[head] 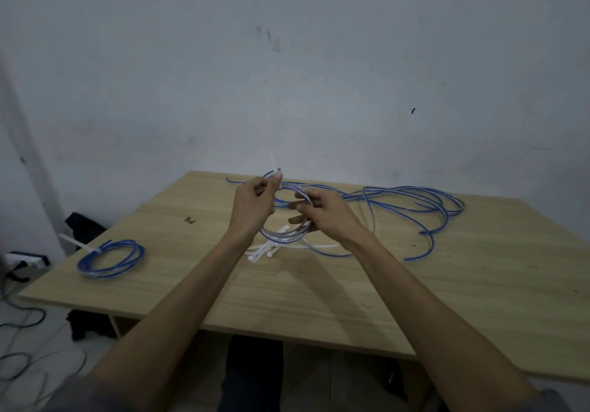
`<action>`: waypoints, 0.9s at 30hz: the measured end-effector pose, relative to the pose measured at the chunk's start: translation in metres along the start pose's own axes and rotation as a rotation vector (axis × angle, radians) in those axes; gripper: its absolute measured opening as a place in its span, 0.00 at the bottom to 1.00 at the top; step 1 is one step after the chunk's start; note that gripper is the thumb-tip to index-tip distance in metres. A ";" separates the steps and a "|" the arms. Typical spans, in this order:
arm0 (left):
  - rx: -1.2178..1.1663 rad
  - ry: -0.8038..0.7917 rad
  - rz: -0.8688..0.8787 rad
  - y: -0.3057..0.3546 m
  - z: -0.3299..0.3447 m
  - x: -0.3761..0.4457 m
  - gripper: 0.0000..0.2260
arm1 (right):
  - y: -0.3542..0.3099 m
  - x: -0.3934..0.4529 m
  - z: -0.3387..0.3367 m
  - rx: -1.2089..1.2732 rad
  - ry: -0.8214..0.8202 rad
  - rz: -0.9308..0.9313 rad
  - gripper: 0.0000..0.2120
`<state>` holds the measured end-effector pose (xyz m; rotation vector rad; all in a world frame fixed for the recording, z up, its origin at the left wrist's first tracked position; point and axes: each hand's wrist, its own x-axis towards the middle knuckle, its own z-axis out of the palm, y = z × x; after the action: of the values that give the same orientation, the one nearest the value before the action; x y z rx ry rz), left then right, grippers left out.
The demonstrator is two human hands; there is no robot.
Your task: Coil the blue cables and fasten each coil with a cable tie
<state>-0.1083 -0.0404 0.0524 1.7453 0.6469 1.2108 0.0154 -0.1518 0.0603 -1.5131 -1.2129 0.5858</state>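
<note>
My left hand point(255, 202) pinches the top of the half-wound coil point(287, 213) above the surface point(319, 300); my right hand point(322, 212) curls its fingers point(300, 207) round the coil's right side. Loose blue cable point(415, 200) trails right. Tied coil point(110, 260) lies far left; cable ties point(261, 253) underneath.

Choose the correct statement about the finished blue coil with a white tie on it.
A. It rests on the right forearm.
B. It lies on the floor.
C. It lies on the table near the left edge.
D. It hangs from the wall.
C: the tied coil lies flat on the table near its left edge, apart from both hands.
</note>
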 end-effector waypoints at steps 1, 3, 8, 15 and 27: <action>-0.028 0.009 -0.028 -0.001 0.002 -0.001 0.24 | 0.000 0.000 0.001 -0.001 0.029 -0.009 0.11; -0.114 0.013 -0.112 -0.006 0.006 -0.001 0.25 | 0.001 -0.001 0.002 -0.005 0.074 -0.015 0.08; -0.057 0.010 -0.144 -0.018 0.009 0.001 0.23 | -0.005 0.000 0.007 -0.005 0.059 -0.010 0.10; -0.116 -0.186 -0.187 -0.009 0.014 -0.008 0.19 | -0.009 0.015 0.013 0.079 0.160 0.077 0.14; -0.274 -0.259 -0.122 -0.023 0.000 -0.010 0.13 | 0.002 0.014 0.003 0.226 0.197 0.011 0.07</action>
<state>-0.1111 -0.0380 0.0278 1.5723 0.4059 0.9228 0.0186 -0.1373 0.0604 -1.3524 -0.9547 0.5473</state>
